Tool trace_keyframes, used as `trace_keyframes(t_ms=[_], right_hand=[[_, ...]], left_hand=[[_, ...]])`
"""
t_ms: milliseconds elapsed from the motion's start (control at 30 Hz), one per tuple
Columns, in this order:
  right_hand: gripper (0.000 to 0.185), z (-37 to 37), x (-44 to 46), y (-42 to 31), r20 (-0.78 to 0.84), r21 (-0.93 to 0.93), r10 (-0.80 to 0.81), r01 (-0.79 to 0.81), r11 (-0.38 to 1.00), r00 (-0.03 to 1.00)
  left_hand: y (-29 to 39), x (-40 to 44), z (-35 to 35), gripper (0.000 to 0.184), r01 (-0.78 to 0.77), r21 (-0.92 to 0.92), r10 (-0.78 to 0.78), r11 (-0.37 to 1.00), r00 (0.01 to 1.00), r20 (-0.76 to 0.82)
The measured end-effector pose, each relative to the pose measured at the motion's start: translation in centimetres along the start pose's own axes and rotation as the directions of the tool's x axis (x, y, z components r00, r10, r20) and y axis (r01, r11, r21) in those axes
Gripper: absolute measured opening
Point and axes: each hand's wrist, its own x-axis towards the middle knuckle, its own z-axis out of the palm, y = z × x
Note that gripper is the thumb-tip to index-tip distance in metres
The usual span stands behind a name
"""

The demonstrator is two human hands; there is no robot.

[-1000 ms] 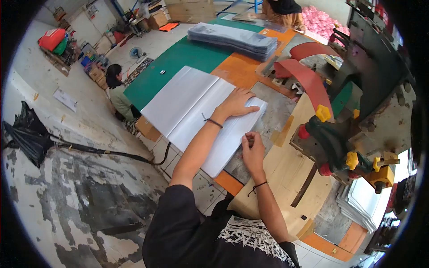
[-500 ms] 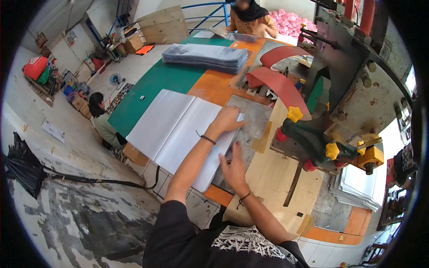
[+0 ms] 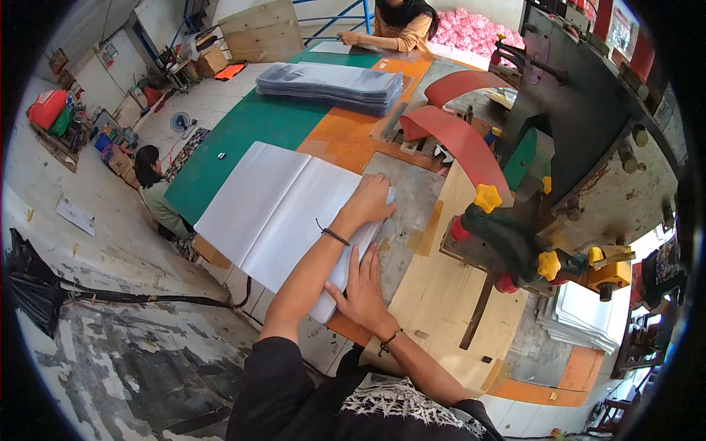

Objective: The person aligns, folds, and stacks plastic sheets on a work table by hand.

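A stack of white translucent sheets [image 3: 276,209], creased along a line across its middle, lies across the green and orange tabletop. My left hand [image 3: 370,200] is closed over the stack's right edge at the far end, fingers curled around the edge. Nearer to me, my right hand [image 3: 362,290] lies with fingers stretched out along the same edge, touching it, thumb spread towards the near corner. What lies under the left fingers is hidden.
A machine with yellow knobs [image 3: 487,198] and a red curved guard [image 3: 463,140] stands at right beside a wooden board [image 3: 434,301]. Farther back is a thick stack of clear plastic sheets [image 3: 331,87]. White sheets [image 3: 581,312] lie at far right. A co-worker [image 3: 404,29] sits opposite.
My right hand has moved left onto the stack's edge and its fingers have straightened against it. The left hand's fingers have curled more over the edge. The co-worker's arm has shifted left.
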Motion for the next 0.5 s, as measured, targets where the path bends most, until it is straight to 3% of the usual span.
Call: trace_keyframes(t_ms=[100,200,500], right_hand=[[0.115,-1.2,-1.2,-1.4,0.004,-0.019,-0.028,0.028,0.999,1.000],[0.123,-2.3,-1.8,-2.9,0.177,-0.081,-0.052,0.067,0.994,0.983],[0.118,-1.8,-2.8,-3.1,0.228,-0.142,-0.068,0.102,0.985,0.971]], left_hand=[[-0.3,0.1,0.7,0.043,-0.016,0.004,0.016,1.000,1.000,-0.024],[-0.4,0.3,0.8,0.041,-0.030,0.026,0.031,0.999,0.999,-0.039],[0.0,0.3,0.0,0.036,-0.077,0.005,0.077,0.997,0.997,-0.011]])
